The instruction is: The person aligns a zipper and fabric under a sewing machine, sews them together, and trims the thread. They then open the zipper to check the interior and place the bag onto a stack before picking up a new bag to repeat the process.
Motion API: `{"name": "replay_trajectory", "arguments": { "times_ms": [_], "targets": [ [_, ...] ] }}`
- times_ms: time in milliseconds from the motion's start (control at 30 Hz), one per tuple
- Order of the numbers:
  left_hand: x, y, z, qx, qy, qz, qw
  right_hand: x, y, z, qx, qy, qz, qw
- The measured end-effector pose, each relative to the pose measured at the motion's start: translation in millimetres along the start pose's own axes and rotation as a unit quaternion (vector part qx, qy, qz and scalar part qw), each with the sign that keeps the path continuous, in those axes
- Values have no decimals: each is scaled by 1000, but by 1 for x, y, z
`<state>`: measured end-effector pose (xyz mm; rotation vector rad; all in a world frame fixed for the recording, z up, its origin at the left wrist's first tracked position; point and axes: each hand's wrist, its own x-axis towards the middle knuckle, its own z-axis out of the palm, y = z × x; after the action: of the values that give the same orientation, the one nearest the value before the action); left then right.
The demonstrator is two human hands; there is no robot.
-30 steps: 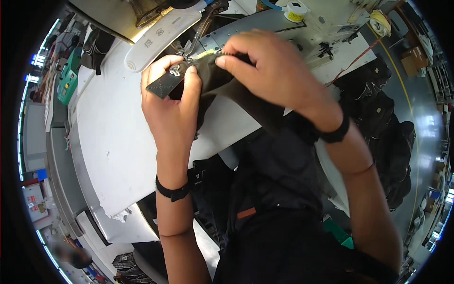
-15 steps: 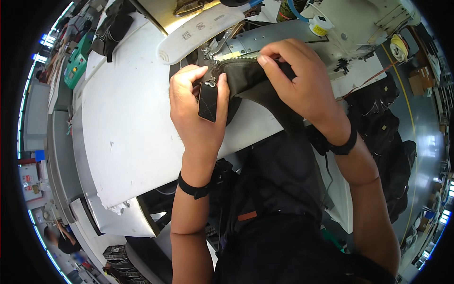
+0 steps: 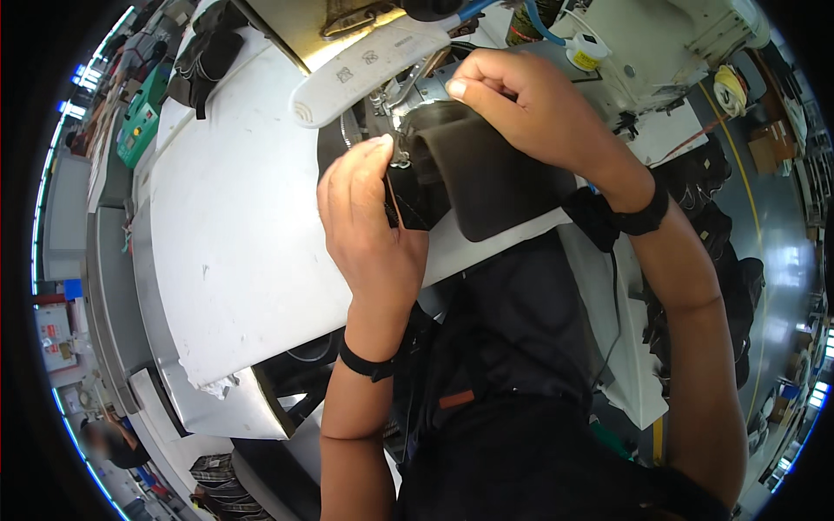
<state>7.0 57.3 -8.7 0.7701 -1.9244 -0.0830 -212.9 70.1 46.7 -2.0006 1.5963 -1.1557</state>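
A dark fabric piece (image 3: pixel 486 178) lies folded under the sewing machine's pale arm (image 3: pixel 365 69), one flap hanging toward me over the white table's (image 3: pixel 252 208) edge. My left hand (image 3: pixel 369 217) is closed, with its fingers together and their tips on the fabric beside the metal presser foot (image 3: pixel 400 156). A dark tag with a tan edge (image 3: pixel 393 200) shows along its palm. A metal zipper (image 3: pixel 349 130) runs left of the foot. Above the fabric, my right hand (image 3: pixel 526 104) has thumb and forefinger pinched together near the machine's plate; what they hold is hidden.
The machine's white body (image 3: pixel 669 52) stands at the upper right, by a small white bottle (image 3: pixel 588 50). Dark bags are piled on the right (image 3: pixel 695 200). Another dark item (image 3: pixel 206 65) sits at the table's far left. A person (image 3: pixel 122 443) is at lower left.
My right hand has moved left and farther away. The fabric has folded over toward me, covering the zipper edge. My left hand has turned, its fingers closing over the hanging tag.
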Motion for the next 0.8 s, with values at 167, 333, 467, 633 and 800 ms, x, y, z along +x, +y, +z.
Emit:
{"name": "replay_trajectory", "arguments": {
  "times_ms": [167,333,467,633,800],
  "targets": [
    [1,-4,-3,-74,-13,-39,996,7,-1,0,37,-75,37,996],
    [21,-8,-22,-352,-85,-318,876,16,2,-1,190,-102,31,976],
    [49,-19,-27,-386,-145,-391,823,15,-5,0,194,-54,-14,979],
    [66,-23,-23,-344,-248,-341,839,-19,-9,-7,-29,-20,71,997],
    [62,-28,-17,-297,-244,-294,875,-16,-2,-2,-110,116,-142,977]
  ]
}}
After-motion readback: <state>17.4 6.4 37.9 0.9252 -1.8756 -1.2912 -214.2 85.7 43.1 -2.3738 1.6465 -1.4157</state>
